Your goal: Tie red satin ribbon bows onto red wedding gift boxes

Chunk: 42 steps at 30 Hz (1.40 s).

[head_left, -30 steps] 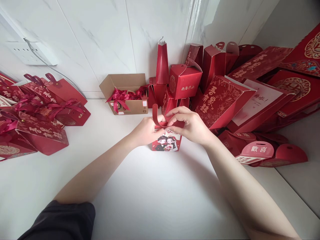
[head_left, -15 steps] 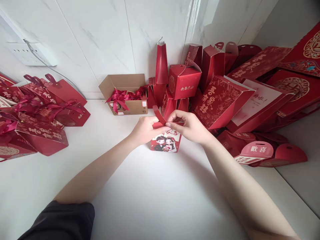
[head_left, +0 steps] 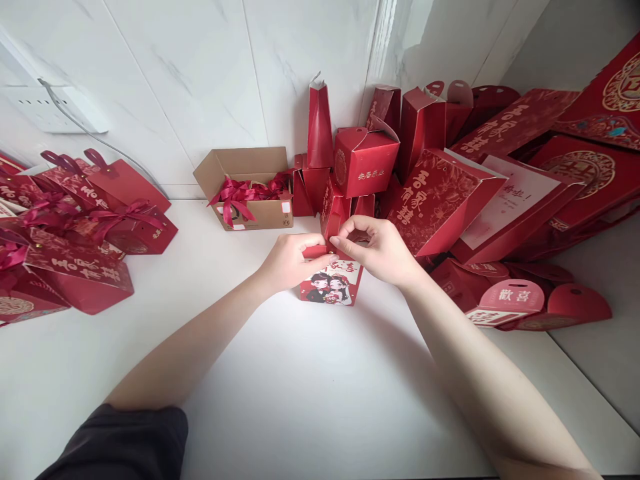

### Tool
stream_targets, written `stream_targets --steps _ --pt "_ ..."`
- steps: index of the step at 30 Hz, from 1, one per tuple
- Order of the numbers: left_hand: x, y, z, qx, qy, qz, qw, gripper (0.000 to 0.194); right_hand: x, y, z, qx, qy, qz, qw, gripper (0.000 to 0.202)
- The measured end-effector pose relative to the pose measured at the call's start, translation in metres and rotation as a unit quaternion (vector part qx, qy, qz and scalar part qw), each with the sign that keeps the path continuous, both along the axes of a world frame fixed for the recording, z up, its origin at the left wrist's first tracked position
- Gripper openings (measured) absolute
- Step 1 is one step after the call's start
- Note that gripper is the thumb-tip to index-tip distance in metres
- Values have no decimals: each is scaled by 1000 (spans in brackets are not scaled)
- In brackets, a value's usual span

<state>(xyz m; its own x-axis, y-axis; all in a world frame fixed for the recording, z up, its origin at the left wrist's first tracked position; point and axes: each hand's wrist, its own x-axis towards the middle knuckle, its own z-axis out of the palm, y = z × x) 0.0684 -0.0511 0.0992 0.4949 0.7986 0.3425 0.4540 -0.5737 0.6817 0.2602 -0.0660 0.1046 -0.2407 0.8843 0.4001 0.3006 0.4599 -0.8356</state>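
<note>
A small red and white gift box (head_left: pixel 330 290) with a cartoon bride and groom on its front stands upright on the white table. My left hand (head_left: pixel 294 263) is closed on the box's top edge, thumb in front and fingers behind. Close beside it, my right hand (head_left: pixel 377 248) pinches a red handle strap (head_left: pixel 336 227) at the top of the box, thumb and index finger together. A small gold-coloured dot shows near the thumb tips. The strap's outline is hard to tell from the red boxes behind, and my hands cover part of the box's top.
An open cardboard box (head_left: pixel 255 217) of dark pink ribbon bows stands behind on the left. Finished-looking red boxes with ribbons (head_left: pixel 135 227) crowd the far left. Many red boxes (head_left: pixel 440 200) are piled against the wall at back right. A socket (head_left: pixel 55 110) with a cable is on the wall.
The strap, earlier curved up to the left between my hands, now stands more upright. My right fingertips have shifted slightly up; my left hand has kept its hold on the box.
</note>
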Motion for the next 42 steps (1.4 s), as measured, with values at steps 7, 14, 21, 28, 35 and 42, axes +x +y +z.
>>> stream_targets --steps 7,14,21,28,35,42 --pt "-4 2 4 -59 -19 -50 997 23 8 -4 11 2 -54 -1 999 22" --pt "-16 11 7 -198 -52 -155 967 21 25 -14 30 137 -166 -28 976 26" --pt "-22 13 15 -286 -8 -176 942 24 15 -27 36 116 -211 -18 970 9" --pt "-22 14 15 -287 -8 -192 938 20 6 -30 34 -66 -100 59 991 6" --pt "-25 19 8 -293 -6 -191 937 21 1 -30 31 -79 -112 71 988 8" --pt "-25 19 7 -317 1 -183 930 24 -1 -34 32 -75 -110 79 988 8"
